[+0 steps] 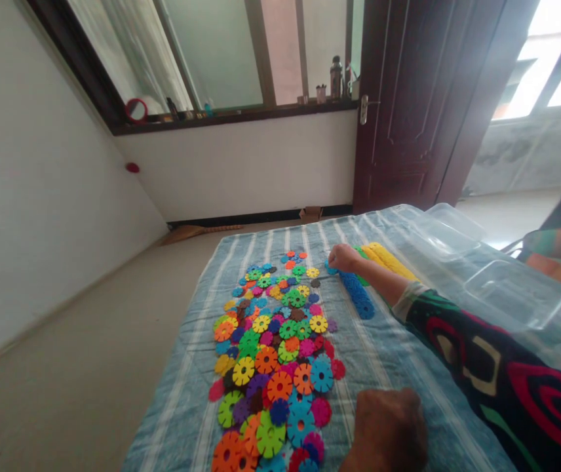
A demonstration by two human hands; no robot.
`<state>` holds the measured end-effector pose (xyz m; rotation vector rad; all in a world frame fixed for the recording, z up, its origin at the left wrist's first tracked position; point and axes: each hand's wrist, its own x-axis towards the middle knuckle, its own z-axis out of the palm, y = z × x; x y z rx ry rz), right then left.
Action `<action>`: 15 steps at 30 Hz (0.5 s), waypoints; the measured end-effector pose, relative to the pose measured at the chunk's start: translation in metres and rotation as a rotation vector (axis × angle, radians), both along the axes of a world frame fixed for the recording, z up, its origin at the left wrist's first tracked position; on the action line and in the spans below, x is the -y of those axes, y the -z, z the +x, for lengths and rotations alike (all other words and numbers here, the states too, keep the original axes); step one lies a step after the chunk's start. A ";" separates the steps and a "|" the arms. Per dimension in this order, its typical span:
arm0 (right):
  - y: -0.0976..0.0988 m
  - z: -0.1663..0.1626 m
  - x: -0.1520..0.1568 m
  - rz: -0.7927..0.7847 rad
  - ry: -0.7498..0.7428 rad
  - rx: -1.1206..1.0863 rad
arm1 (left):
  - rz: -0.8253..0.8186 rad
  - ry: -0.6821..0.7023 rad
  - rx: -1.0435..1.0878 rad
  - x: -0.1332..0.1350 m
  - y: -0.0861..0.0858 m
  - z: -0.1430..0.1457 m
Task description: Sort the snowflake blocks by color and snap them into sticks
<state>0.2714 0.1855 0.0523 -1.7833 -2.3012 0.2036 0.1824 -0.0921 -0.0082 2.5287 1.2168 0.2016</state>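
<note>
My right hand [343, 257] reaches in from the right, fingers pinched at a light-blue slotted plastic disc [330, 267]. Near it lies a row of dark-blue discs [357, 296]. Yellow disc rows [389, 262] and green discs [360, 251] lie beyond the forearm, partly hidden by it. My left hand [386, 426] is closed in a fist low over the cloth; its inside is hidden. Left of both hands spreads a loose pile of multicoloured flower-shaped discs [267, 359], several of them overlapping.
A blue striped cloth [187, 387] covers the surface. Clear plastic containers [516, 292] stand at the right. Blurred orange and green fabric [556, 265] shows at the right edge. Behind are a dark door [403, 98], a window ledge [241, 119] with small items, and a broom [187, 233].
</note>
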 end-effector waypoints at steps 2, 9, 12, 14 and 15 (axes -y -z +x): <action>0.002 0.000 0.001 0.002 0.012 0.015 | -0.006 0.001 0.002 0.000 0.000 0.000; 0.004 0.002 0.007 0.034 0.020 0.036 | -0.019 0.012 0.029 0.000 -0.006 -0.001; 0.002 -0.003 0.006 0.058 0.017 0.026 | -0.013 0.007 0.055 0.001 -0.007 -0.001; 0.002 -0.012 0.004 0.060 0.002 0.016 | -0.008 0.005 0.055 0.001 -0.005 0.000; 0.001 -0.017 0.003 0.056 -0.010 0.010 | -0.006 0.003 0.059 0.001 -0.003 0.000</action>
